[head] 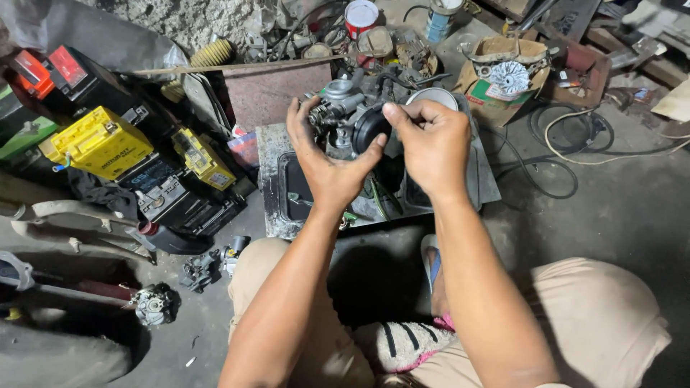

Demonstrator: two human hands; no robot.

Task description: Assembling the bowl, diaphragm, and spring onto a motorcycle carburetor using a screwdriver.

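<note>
A grey metal carburetor (343, 109) with a black round cap on its side is held up above a dirty metal tray (272, 179). My left hand (327, 162) cups it from the left and below, thumb against the black cap. From the right, my right hand (430, 144) grips it with fingers curled and the thumb pressing on the top of the cap. Both forearms reach forward from my bent knees in beige shorts.
Yellow and black batteries (100, 140) lie at the left. Small engine parts (153, 305) sit on the concrete floor at lower left. A cardboard box (503, 75) with a metal part, cans (361, 16) and coiled cables (568, 140) lie at the back and right.
</note>
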